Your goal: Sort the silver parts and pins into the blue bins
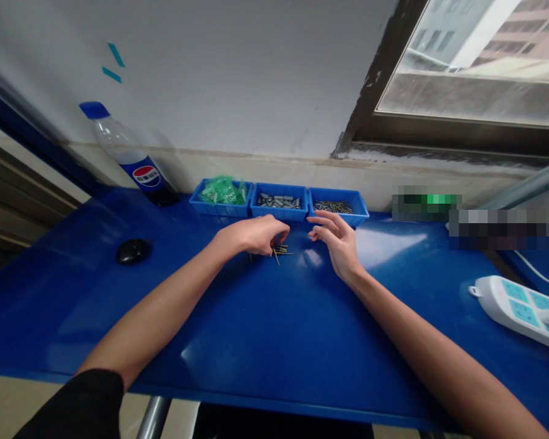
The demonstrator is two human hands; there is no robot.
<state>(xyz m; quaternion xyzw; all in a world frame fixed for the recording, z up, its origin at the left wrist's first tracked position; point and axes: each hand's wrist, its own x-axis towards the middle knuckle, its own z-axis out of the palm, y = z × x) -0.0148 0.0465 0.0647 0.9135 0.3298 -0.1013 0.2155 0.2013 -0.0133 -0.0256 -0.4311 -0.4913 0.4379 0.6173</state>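
Observation:
My left hand is bent down over a small pile of long, thin screws lying loose on the blue table. Its fingers are curled together, the tips at the pile's left side; what they pinch, if anything, is hidden. My right hand hovers to the right of the pile, fingers apart and slightly bent, with nothing visible in them. Just beyond it stands a blue bin of similar screws. The middle blue bin contains grey metal plugs or anchors.
A left blue bin holds green plastic wrapping. At the back left stands a cola bottle, with a black mouse nearer. A white power strip lies at the right. The wall and window bound the table's back.

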